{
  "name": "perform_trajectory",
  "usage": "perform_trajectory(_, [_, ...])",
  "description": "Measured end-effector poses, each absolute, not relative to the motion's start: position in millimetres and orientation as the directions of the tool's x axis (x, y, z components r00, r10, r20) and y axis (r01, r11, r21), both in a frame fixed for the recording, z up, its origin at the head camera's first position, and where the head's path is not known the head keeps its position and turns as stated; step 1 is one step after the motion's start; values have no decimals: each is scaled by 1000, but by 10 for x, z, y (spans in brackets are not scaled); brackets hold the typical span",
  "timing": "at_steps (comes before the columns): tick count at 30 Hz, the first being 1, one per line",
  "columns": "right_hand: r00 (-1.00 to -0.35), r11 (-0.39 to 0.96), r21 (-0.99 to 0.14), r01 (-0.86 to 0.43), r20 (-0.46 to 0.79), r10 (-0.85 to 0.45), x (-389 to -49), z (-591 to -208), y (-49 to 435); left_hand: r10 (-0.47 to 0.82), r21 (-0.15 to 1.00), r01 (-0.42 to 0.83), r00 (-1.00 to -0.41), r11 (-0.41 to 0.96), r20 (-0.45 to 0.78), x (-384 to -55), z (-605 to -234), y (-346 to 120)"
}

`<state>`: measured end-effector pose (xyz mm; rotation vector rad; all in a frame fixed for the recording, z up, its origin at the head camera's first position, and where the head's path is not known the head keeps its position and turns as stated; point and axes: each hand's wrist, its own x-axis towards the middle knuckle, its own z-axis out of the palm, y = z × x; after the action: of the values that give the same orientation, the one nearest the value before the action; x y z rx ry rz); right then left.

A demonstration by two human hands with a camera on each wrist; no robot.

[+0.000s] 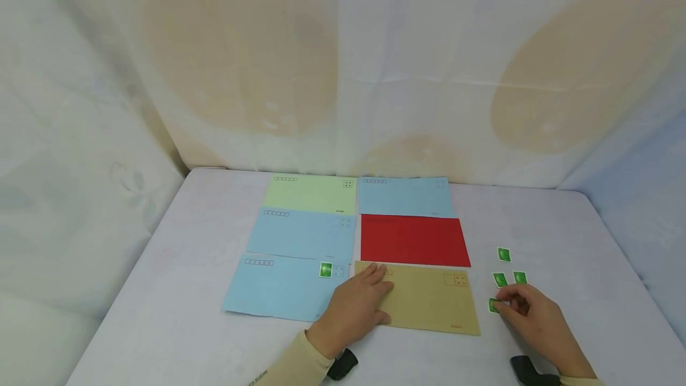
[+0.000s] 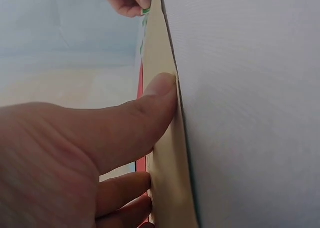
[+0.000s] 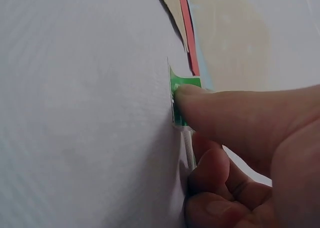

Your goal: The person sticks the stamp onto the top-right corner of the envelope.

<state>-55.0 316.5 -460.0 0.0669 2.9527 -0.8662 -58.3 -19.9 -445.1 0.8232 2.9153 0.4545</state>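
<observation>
My left hand [image 1: 356, 302] rests on the left end of a tan envelope [image 1: 429, 302], fingers spread. In the left wrist view, the thumb [image 2: 160, 92] presses near that envelope's edge. With thumb and forefinger, my right hand [image 1: 538, 320] pinches a small green postage stamp [image 1: 493, 305] at the right of the table. The right wrist view shows this stamp [image 3: 186, 82] standing on edge, bent a little, under the thumb. Just beyond the right hand lie loose green stamps: one stamp [image 1: 499, 280], another stamp [image 1: 520, 277] and a farther stamp [image 1: 504, 254].
Left of the tan envelope lies a blue envelope [image 1: 284, 288] with a green stamp [image 1: 326, 270] on its upper right. Behind are a red envelope [image 1: 415, 240], two more blue envelopes and a light green envelope [image 1: 311, 194]. Curtains [image 1: 343, 64] surround the white table [image 1: 161, 314].
</observation>
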Motion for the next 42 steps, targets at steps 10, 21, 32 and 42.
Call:
perform_trajectory(10, [-991, 819, -568, 85, -136, 8, -563, -4553, 3177, 524, 279, 505, -852, 817, 8, -589, -4467, -183])
perform_trajectory(21, [-987, 843, -533, 68, -159, -21, -584, -4505, 3192, 515, 274, 495, -857, 824, -1, -597, -4467, -192])
perform_trajectory(32, [-989, 842, -539, 36, -142, -49, -626, -4392, 3146, 518, 292, 498, -855, 816, 10, -590, -4471, -192])
perform_trajectory(42, [-992, 827, -561, 25, -119, -50, -687, -4331, 3042, 523, 292, 503, -852, 814, 11, -598, -4481, -195])
